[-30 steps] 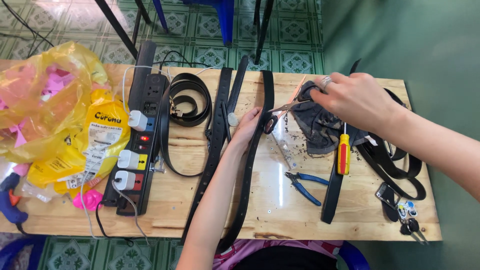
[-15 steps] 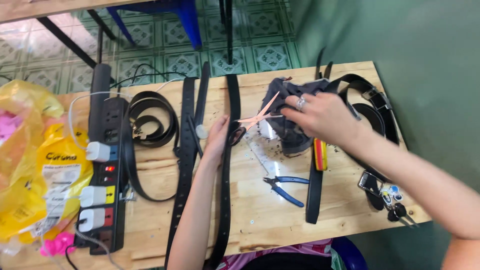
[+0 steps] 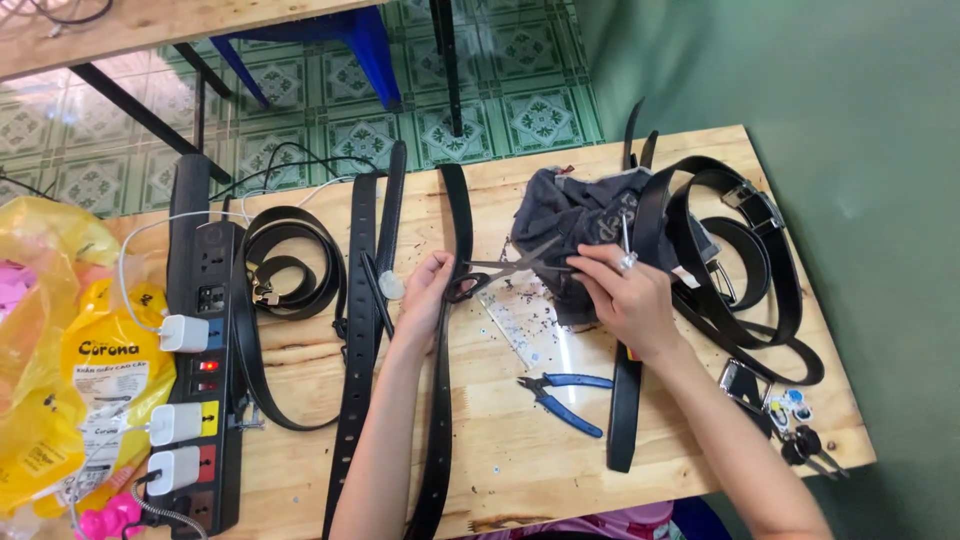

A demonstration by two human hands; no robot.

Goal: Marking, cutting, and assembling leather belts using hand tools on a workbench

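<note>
Wooden counter (image 3: 520,460) over green patterned floor tiles; near its middle a long black belt (image 3: 445,400) runs lengthwise, the left hand (image 3: 428,290) closed on it; scissors (image 3: 505,268) lie across the belt, the right hand (image 3: 625,295) curled at their blade end against a dark cloth (image 3: 575,215); blue pliers (image 3: 560,392) lie just below; a power strip (image 3: 200,340) sits far left.

Black belt (image 3: 441,400) lengthwise, scissors (image 3: 505,268) seemingly across

We see our left hand (image 3: 428,290) pinning a black belt (image 3: 448,330) on the wooden table (image 3: 520,440) — scissors (image 3: 505,268) between both hands — right hand (image 3: 625,295) at the blades.
</note>
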